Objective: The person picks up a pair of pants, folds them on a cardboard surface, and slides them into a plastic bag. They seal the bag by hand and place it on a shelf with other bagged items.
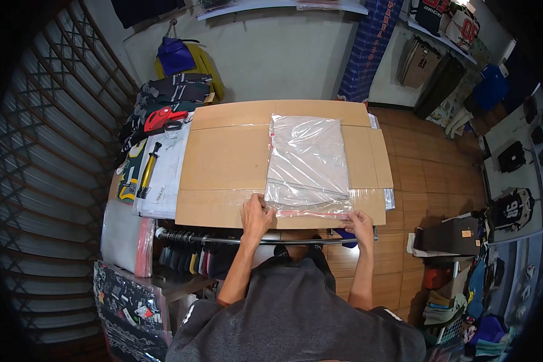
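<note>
A folded beige garment [308,151] lies inside a clear plastic bag [311,209] on a flattened cardboard sheet [223,157]. The near end of the bag, with a reddish strip across it, points toward me. My left hand [257,215] is closed at the bag's near left corner, fingers curled on the plastic. At the near right corner, my right hand [359,225] pinches the edge of the bag between thumb and fingers. The garment lies flat, and the plastic over it shows wrinkles and glare.
Left of the cardboard lie a red-handled tool [163,119], a yellow and black tool [149,170] and white plastic packs [166,157]. Below the near edge runs a metal rail [271,241] with hangers. A dark box [446,235] stands on the wooden floor [425,163] at right.
</note>
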`<action>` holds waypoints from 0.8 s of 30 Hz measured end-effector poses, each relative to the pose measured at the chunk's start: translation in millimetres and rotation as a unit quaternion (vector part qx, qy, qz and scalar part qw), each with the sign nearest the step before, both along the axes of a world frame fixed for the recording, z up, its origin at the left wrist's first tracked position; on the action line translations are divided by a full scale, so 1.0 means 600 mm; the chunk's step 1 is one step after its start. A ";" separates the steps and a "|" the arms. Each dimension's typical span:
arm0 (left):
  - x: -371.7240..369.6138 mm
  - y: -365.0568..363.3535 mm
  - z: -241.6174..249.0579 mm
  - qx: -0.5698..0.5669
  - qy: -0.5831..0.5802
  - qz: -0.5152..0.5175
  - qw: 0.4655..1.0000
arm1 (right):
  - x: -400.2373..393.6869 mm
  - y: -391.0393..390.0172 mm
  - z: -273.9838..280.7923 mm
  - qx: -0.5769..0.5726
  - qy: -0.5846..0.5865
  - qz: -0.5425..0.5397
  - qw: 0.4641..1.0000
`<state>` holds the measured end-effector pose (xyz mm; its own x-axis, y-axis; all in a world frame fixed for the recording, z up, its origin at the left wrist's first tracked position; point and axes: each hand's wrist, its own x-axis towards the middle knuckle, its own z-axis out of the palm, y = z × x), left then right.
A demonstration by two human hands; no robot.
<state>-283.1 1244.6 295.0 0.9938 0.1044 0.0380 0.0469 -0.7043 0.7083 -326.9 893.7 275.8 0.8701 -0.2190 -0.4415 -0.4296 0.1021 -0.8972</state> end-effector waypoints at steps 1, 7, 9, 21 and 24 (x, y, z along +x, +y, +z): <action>0.000 0.001 -0.002 0.002 -0.005 0.002 1.000 | 0.000 0.000 -0.001 -0.001 -0.001 0.000 1.000; 0.012 0.010 -0.022 -0.036 0.009 0.006 0.999 | -0.001 -0.001 -0.007 0.000 -0.001 -0.007 1.000; 0.018 0.016 -0.028 -0.051 0.020 -0.002 0.998 | -0.001 -0.002 -0.008 -0.001 -0.001 -0.007 1.000; -0.003 0.045 -0.011 -0.214 0.053 -0.064 0.973 | -0.001 -0.002 0.003 0.024 0.013 -0.026 0.999; -0.017 0.051 -0.025 -0.222 0.059 -0.031 0.973 | -0.005 -0.003 0.011 0.034 0.015 -0.031 0.999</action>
<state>-293.0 1275.1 280.0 0.9934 0.0235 -0.1124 0.1138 -0.3336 0.9358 -329.7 891.7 282.6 0.8417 -0.2398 -0.4838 -0.4481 0.1899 -0.8736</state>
